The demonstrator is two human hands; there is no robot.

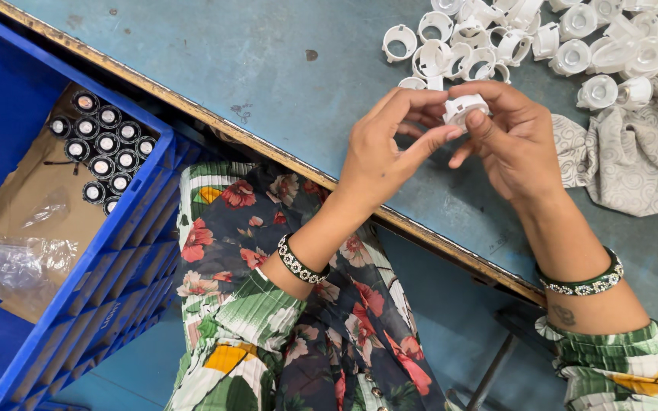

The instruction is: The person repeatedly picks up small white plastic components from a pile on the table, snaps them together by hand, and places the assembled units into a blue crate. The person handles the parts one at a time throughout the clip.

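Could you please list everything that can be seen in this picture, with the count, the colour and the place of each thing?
white plastic part: one, white, round, held between the fingertips of both hands over the table
pile of white plastic parts: many, white, on the table at the top right
cloth: one, grey-beige with swirl pattern, on the table at the right
table: one, blue-grey top with a worn edge
crate: one, blue, at the left
round black parts: about a dozen, black with pale centres, in rows inside the crate
clear plastic bag: one, on brown cardboard in the crate
left hand: grip on the white plastic part
right hand: grip on the same part
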